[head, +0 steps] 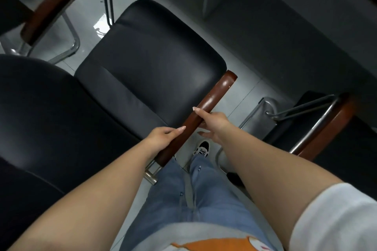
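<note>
A black padded chair (151,63) with a chrome frame stands in front of me. Its near brown wooden armrest (216,96) runs diagonally from centre right down toward my legs. My left hand (163,138) grips the lower part of that armrest, thumb on top and fingers wrapped underneath. My right hand (214,122) holds the same armrest a little higher, index finger lying along the wood and the other fingers curled below it.
The chair's far armrest (61,0) is at the upper left. A second chair's wooden armrest (330,128) and chrome frame stand close on the right. A dark table panel (285,16) fills the upper right. My legs and shoe (202,149) are on the grey tiled floor.
</note>
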The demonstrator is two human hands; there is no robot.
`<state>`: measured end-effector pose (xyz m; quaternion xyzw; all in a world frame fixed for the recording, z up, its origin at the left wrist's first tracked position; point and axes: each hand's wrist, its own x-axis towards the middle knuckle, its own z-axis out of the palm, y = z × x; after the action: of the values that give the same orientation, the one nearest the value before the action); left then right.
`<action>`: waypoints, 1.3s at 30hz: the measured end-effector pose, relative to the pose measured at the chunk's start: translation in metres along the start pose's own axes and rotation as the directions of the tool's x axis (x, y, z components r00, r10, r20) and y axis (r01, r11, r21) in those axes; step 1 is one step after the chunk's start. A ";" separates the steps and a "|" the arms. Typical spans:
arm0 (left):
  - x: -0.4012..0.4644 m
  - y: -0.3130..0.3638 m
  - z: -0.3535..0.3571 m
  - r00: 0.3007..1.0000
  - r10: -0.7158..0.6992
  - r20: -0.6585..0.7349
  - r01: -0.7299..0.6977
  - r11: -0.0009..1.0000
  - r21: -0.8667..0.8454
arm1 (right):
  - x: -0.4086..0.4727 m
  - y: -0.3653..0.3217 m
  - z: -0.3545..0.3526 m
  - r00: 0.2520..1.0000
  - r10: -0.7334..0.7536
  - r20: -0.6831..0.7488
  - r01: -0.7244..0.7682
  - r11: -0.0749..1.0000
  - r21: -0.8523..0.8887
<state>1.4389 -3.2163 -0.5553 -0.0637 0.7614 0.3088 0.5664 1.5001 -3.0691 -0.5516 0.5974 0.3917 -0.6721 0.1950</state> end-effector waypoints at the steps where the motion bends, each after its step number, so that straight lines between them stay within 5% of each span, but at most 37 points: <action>1: 0.000 0.000 0.003 1.000 -0.008 -0.009 0.008 1.000 -0.012 | 0.001 0.000 -0.003 1.000 -0.006 0.003 0.006 1.000 -0.006; 11: -0.018 0.009 0.014 0.980 -0.064 -0.190 0.015 0.969 -0.248 | -0.013 0.004 -0.011 0.998 -0.041 0.041 0.040 0.999 0.009; 21: -0.065 0.023 0.002 0.955 0.177 -0.236 -0.254 0.901 -0.352 | -0.061 0.014 -0.005 0.940 -0.263 -0.216 0.284 0.956 0.073; 30: -0.125 -0.050 -0.002 0.932 0.341 -0.122 -0.362 0.865 -0.347 | -0.134 0.108 0.030 0.842 -0.405 -0.355 0.498 0.837 0.226; 39: -0.187 -0.128 -0.031 0.902 0.429 -0.042 -0.419 0.850 -0.320 | -0.197 0.210 0.065 0.821 -0.407 -0.402 0.526 0.811 0.254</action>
<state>1.5359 -3.3830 -0.4325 0.0193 0.6870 0.5469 0.4780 1.6522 -3.2889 -0.4264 0.6092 0.4273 -0.6493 -0.1573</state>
